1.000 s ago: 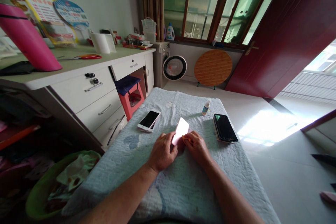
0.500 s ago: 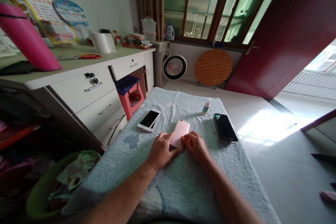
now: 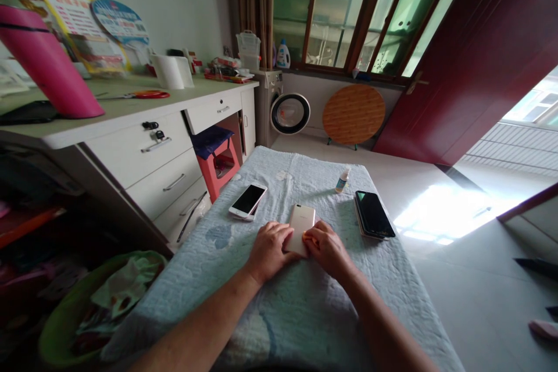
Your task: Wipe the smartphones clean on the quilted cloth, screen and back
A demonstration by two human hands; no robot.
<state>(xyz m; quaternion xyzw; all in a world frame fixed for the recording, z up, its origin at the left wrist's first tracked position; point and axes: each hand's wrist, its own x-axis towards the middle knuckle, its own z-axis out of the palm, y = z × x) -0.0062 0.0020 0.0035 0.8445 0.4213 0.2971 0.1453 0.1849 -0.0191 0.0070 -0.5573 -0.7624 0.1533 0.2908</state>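
Note:
A pale pinkish-gold phone (image 3: 302,222) lies back side up on the cloth-covered table (image 3: 218,296). My left hand (image 3: 270,249) grips its left and lower edges, thumb along the bottom. My right hand (image 3: 326,247) pinches a small orange cloth (image 3: 307,237) and presses it against the right part of the phone's back. To the left rests a white phone (image 3: 248,200) with a dark screen, on top of another one. At the right sits a stack topped by a black phone (image 3: 375,214). A small spray bottle (image 3: 342,180) stands upright beyond the hands.
A white desk (image 3: 143,128) runs along the left, bearing a pink tumbler (image 3: 50,64), scissors (image 3: 146,95) and a paper roll (image 3: 168,71). A red stool (image 3: 217,165) is tucked beneath it. Beyond are a washing machine with its door (image 3: 290,113) ajar and a round wooden tabletop (image 3: 354,113).
The phone has shifted slightly toward me and sits more upright in view, its back looking paler. My right hand has moved with the cloth slightly down over the back.

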